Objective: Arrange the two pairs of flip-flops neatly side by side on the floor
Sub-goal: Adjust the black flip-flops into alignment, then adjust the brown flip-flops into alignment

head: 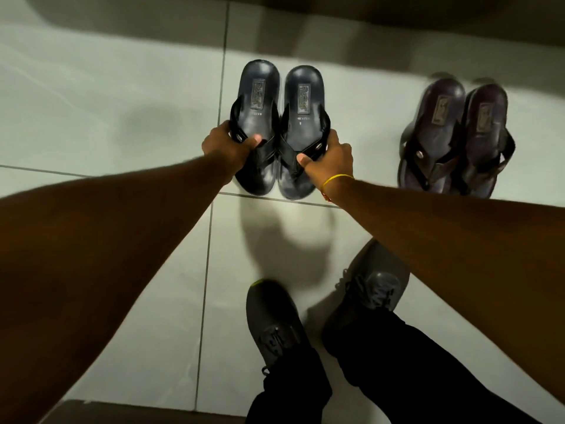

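view from above of a person bent over a pale tile floor (107, 111), both arms stretched forward. the black pair (279, 130) lies straight ahead, its two flip-flops touching along their inner edges, heels away from the person and toes toward the feet, so the long axis runs directly away from the viewer. the left hand (227, 148) is closed on the outer strap of the left flip-flop, thumb on top; the right hand (328, 159) is closed on the outer strap of the right one, a yellow band (336, 179) at its wrist. the toes sit just beyond a grout line (275, 198) that crosses the floor. the brown pair (455, 137) lies to the right, well apart from the black pair, also with its two soles touching and its axis tilted only slightly off parallel; it is somewhat blurred. the relation that matters is this sideways gap: the brown pair lies off the right hand, which is the nearer one, and closing the gap probably calls for sliding one pair across its own long axis, toes kept level. the person's grey shoes (275, 319) stand below the hands.
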